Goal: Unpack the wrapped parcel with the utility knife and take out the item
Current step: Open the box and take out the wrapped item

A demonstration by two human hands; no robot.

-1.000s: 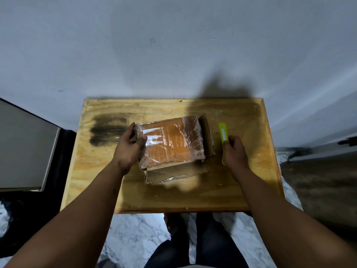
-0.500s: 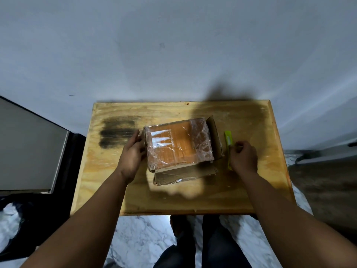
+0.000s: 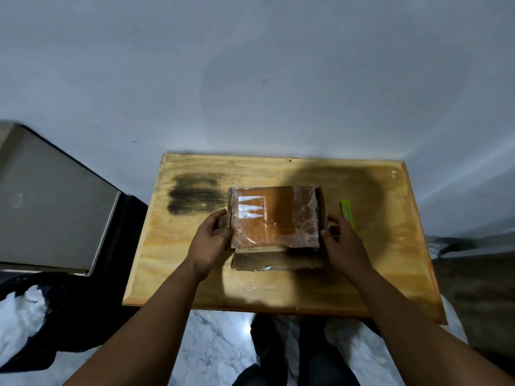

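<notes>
An orange item wrapped in clear crinkled plastic [image 3: 274,217] sits in an opened brown cardboard box [image 3: 276,260] on the wooden table [image 3: 195,274]. My left hand [image 3: 210,242] grips the parcel's left edge, fingers curled round it. On the parcel's right side, my right hand [image 3: 341,240] has its fingers curled against the box wall. The lime-green utility knife [image 3: 347,213] lies on the table just beyond my right hand, apart from the fingers.
A dark burnt smear [image 3: 195,197] marks the table's far left. A grey cabinet [image 3: 53,215] stands left of the table, with a dark bag and white paper [image 3: 33,310] on the marble floor. A pale wall rises behind the table.
My right hand has let go of the green knife, which now lies on the table, and moved left onto the parcel's right side. The parcel has been turned square.
</notes>
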